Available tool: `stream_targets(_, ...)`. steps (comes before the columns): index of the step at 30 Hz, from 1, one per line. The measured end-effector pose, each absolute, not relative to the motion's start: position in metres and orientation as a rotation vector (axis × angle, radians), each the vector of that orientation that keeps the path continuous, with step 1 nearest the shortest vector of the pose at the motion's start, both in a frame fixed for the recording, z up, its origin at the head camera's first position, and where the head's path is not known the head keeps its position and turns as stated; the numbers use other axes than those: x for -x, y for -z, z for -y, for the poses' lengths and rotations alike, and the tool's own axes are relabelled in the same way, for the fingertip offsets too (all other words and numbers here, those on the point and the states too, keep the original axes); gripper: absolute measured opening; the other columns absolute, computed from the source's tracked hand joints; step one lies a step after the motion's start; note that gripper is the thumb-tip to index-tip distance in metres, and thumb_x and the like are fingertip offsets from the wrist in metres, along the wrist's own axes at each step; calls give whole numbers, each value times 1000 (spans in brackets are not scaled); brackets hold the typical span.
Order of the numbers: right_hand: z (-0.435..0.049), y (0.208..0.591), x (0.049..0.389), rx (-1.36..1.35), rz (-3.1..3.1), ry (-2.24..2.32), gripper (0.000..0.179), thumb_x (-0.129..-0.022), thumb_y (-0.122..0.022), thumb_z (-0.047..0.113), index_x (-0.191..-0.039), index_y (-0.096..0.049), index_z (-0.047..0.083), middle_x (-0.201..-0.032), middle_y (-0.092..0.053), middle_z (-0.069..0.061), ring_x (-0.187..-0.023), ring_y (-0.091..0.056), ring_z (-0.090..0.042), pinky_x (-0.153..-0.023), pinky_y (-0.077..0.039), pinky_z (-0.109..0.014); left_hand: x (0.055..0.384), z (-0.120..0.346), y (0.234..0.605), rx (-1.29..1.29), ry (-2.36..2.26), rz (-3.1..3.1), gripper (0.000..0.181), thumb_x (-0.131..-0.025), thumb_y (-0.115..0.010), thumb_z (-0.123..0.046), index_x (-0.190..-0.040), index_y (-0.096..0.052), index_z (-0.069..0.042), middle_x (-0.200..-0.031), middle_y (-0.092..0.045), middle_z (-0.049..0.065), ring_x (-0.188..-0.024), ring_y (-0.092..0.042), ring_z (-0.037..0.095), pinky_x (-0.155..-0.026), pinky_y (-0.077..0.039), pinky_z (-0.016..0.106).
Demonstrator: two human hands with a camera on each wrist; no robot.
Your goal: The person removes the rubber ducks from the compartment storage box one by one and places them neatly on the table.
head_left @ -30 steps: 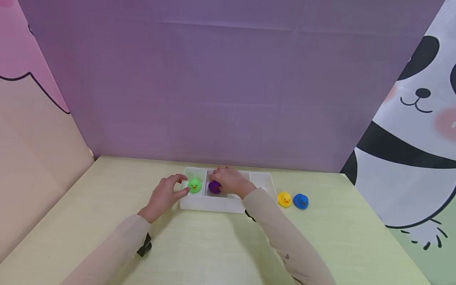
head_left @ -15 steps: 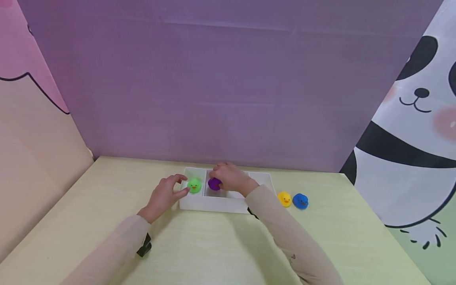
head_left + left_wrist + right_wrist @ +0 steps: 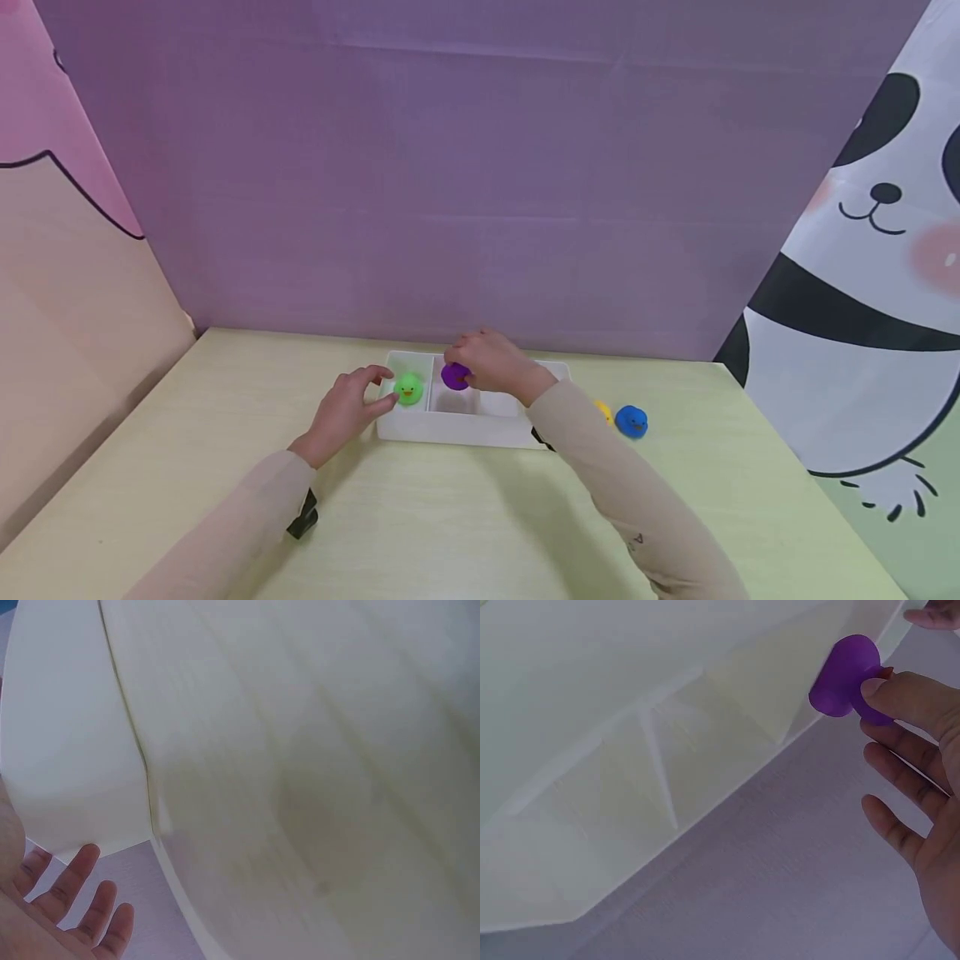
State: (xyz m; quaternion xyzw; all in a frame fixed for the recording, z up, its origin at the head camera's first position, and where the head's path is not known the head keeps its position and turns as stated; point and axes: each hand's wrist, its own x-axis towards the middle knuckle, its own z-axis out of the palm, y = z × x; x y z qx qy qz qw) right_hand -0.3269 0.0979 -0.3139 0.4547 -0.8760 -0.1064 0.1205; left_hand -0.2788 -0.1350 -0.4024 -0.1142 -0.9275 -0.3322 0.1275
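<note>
In the head view, my right hand (image 3: 495, 363) pinches a purple rubber duck (image 3: 455, 377) over the middle compartment of a white divided tray (image 3: 457, 430). The right wrist view shows this duck (image 3: 845, 677) between thumb and index finger, tilted, with the other fingers spread. A green rubber duck (image 3: 408, 389) sits upright in the tray's left compartment. My left hand (image 3: 343, 417) is at the tray's left end, thumb and index fingertips right at the rim near the green duck. Its other fingers (image 3: 96, 911) look loose and spread in the left wrist view.
A blue rubber duck (image 3: 632, 422) stands on the pale table (image 3: 420, 517) right of the tray. Beside it, a yellow duck (image 3: 604, 411) is partly hidden by my right sleeve (image 3: 622, 483). A purple backdrop (image 3: 480, 183) rises behind the table's far edge.
My right hand has lifted the purple duck from low in the middle compartment, moving up and slightly right. The right sleeve now covers part of the yellow duck. My left hand has stayed put.
</note>
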Motion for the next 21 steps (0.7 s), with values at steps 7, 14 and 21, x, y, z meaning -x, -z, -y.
stream_targets(7,-103,302,323,-1310,2563,346,22,-77,-72,17,-96,-64,15,-98,-66,2,-95,-54,-17,-88,-44,-36,279,135,402,328,969,2705,40,-84,-62,-34,-118,-57,-14,-109,-60,9,-100,-49,31,-74,-43,43)
stream_targets(14,-115,299,321,-1283,2575,341,22,-76,-73,15,-96,-63,16,-100,-64,3,-98,-53,-17,-90,-43,-36,279,134,403,325,983,2709,40,-84,-62,-34,-118,-57,-14,-110,-59,9,-100,-48,32,-75,-43,43)
stream_targets(21,-133,296,315,-1248,2592,340,24,-76,-73,15,-98,-63,15,-98,-63,2,-96,-53,-17,-86,-45,-36,278,133,403,320,983,2712,39,-84,-62,-34,-118,-57,-14,-110,-59,9,-100,-48,31,-75,-43,43)
